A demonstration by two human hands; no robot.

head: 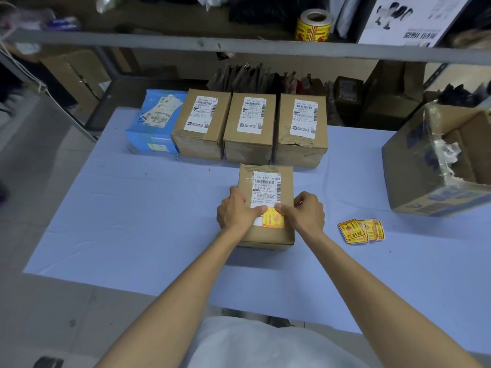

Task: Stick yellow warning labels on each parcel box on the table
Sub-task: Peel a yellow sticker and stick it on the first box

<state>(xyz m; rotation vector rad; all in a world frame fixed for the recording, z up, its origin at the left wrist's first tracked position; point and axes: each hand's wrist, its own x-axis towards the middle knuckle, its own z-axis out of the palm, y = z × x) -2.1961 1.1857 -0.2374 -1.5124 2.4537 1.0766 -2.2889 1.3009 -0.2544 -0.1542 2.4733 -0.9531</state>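
Observation:
A brown parcel box (pixel 265 181) with a white shipping label stands in the middle of the table, close to me. A yellow warning label (pixel 273 219) lies on its top, near its front edge. My left hand (pixel 236 211) and my right hand (pixel 305 212) flank the label, each pinching an upper corner of it with thumb and forefinger. Behind stand three more brown parcel boxes (pixel 202 123) (pixel 249 126) (pixel 303 128) and a blue box (pixel 154 120) in a row. A small pile of loose yellow labels (pixel 360 231) lies to the right.
A large open cardboard carton (pixel 441 160) sits at the table's right edge. A roll of yellow labels (pixel 313 25) stands on the shelf above, behind a grey rail (pixel 159 42). The table is covered with a pale blue cloth (pixel 132 213).

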